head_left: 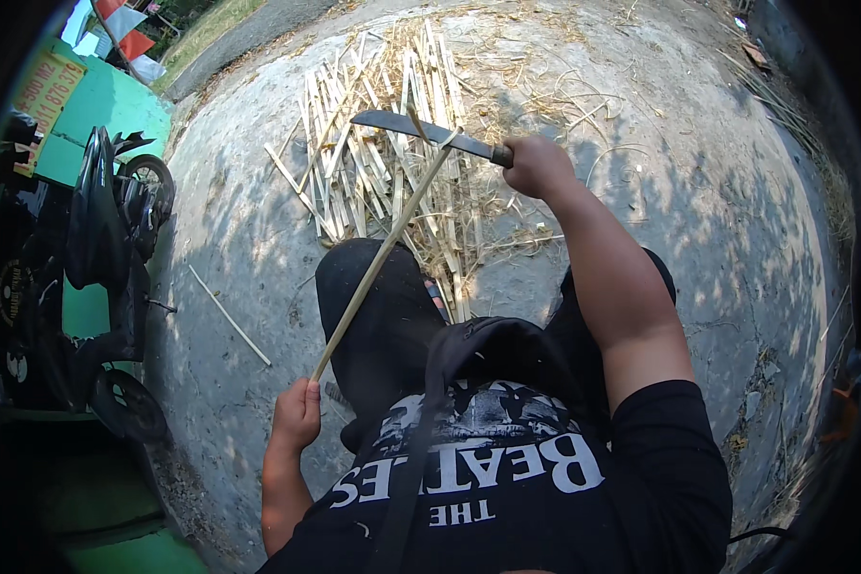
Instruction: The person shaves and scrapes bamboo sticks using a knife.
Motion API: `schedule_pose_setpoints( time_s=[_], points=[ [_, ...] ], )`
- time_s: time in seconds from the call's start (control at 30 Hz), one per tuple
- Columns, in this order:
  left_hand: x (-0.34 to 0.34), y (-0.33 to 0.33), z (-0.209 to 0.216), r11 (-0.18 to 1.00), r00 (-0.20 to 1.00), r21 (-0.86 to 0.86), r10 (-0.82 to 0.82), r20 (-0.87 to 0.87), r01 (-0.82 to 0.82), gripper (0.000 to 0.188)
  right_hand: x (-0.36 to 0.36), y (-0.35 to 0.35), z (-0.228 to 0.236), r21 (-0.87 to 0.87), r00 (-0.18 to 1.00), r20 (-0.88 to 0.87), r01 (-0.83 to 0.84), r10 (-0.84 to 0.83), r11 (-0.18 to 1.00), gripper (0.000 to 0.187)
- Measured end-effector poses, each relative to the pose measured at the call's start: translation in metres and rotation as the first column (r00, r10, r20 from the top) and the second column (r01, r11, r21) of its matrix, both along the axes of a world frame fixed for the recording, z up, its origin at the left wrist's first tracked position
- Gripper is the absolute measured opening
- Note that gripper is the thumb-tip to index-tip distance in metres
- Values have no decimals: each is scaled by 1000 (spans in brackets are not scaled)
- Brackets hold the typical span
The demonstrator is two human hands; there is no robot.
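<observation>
My right hand (538, 166) is closed round the handle of a machete (392, 122), whose long dark blade points left, away from my body. My left hand (298, 413) grips the lower end of a long pale bamboo strip (378, 263). The strip slants up and right across my left knee, and its far end meets the blade near the handle. A thin curled sliver stands up at the blade there. Beyond my knees a heap of split bamboo strips (344, 163) lies on the ground.
Loose shavings (584, 105) are scattered right of the heap. One single strip (228, 314) lies to my left on the concrete ground (230, 239). A black motorcycle (105, 230) stands at the left beside a green panel (115, 105). More thin sticks (770, 100) lie along the far right edge.
</observation>
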State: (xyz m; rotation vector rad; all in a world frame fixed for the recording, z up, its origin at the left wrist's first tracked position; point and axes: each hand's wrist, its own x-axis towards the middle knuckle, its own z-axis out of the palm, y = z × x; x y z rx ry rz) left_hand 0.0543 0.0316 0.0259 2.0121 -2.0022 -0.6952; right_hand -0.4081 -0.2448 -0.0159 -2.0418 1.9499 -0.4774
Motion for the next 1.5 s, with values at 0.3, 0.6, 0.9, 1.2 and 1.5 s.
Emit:
schedule_pose_setpoints(
  time_s=[0.3, 0.6, 0.9, 1.2, 1.5],
  points=[
    [-2, 0, -6, 1000, 993, 12, 18, -116, -17, 37, 16, 11, 14, -47, 997, 56, 49, -46, 998, 16],
    [-12, -8, -7, 999, 995, 7, 36, -94, -36, 38, 46, 22, 17, 180, 943, 12, -329, 332, 927, 19],
    [-6, -2, -1, 992, 995, -123, -19, 96, 31, 36, 13, 6, 6, -20, 1000, -5, 9, -10, 1000, 16],
    [0, 6, -15, 996, 993, -23, 87, -74, -89, 36, -46, -41, -41, 411, 345, 780, 347, -522, 843, 34],
    [-28, -30, -30, 954, 894, 288, 197, -403, -81, 40, 22, 14, 24, -129, 904, 420, -32, 84, 991, 24]
  ],
)
